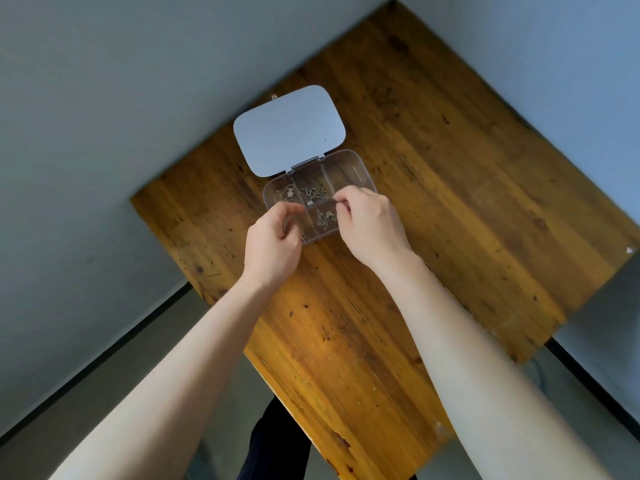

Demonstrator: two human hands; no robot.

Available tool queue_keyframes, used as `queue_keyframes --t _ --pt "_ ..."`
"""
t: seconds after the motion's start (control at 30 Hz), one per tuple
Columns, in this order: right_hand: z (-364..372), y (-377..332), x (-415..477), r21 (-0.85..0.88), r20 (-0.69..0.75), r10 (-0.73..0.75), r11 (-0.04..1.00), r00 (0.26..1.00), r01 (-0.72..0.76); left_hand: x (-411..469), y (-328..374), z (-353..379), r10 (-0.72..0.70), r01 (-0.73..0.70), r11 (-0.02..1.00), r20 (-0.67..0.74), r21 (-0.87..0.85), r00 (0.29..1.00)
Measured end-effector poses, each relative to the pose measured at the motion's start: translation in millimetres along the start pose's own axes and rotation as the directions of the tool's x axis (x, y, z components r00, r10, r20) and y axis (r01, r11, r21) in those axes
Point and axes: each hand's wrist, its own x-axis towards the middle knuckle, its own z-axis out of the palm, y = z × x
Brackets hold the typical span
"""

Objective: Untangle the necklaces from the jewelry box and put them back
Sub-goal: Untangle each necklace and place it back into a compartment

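A clear plastic jewelry box (349, 168) with several compartments lies open on the wooden table, its pale lid (289, 129) flat behind it. Thin necklaces lie in it: a tangled chain (316, 194) in the middle compartment, one with a small pendant (288, 193) at the left, another (325, 217) at the front. My left hand (273, 242) hovers over the box's front left corner with fingertips pinched together. My right hand (370, 225) is over the box's right side, its thumb and forefinger pinched at the end of the middle chain. Whether the left fingers hold a chain is unclear.
The wooden table (433, 188) sits in a corner between grey walls (104, 116). Its bare top extends to the right and toward me. Below the near edge I see dark trousers (273, 445) and the floor.
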Motion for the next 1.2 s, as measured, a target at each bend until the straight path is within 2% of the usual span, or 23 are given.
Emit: queue_keyframes --t 0.2,0.33,0.43,0.5,0.57,0.7,0.8,0.93,1.1,1.2 --pt "-6 41 -51 0.117 -0.156 0.132 0.987 0.979 -0.115 -20 -1 18 0.304 -0.302 0.941 0.010 0.153 0.953" --pt "6 73 -84 0.047 -0.160 0.297 0.955 0.941 -0.293 -41 -9 44 0.326 -0.354 0.914 0.163 0.197 0.931" --pt "16 90 -101 -0.126 -0.113 0.374 0.914 0.921 -0.387 -49 -19 62 0.316 -0.446 0.820 0.366 0.359 0.875" --pt "23 97 -109 -0.215 -0.098 0.358 0.903 0.928 -0.371 -53 -26 70 0.226 -0.455 0.750 0.460 0.481 0.859" --pt "28 102 -111 -0.232 -0.103 0.290 0.923 0.951 -0.307 -55 -32 73 0.198 -0.470 0.700 0.487 0.537 0.851" --pt "34 105 -104 -0.052 -0.170 0.209 0.974 0.963 -0.221 -54 -37 73 0.215 -0.498 0.672 0.498 0.549 0.840" --pt "38 101 -91 -0.021 -0.224 0.164 0.985 0.961 -0.173 -53 -37 73 0.216 -0.502 0.661 0.499 0.557 0.839" --pt "39 97 -74 0.017 -0.187 0.087 0.996 0.979 -0.086 -54 -36 72 0.209 -0.499 0.665 0.503 0.555 0.839" --pt "36 105 -72 0.021 -0.109 0.091 0.996 0.990 -0.089 -55 -31 74 0.198 -0.483 0.675 0.493 0.558 0.847" --pt "32 110 -77 0.128 -0.162 0.158 0.982 0.974 -0.138 -54 -25 76 0.195 -0.464 0.671 0.467 0.578 0.863"
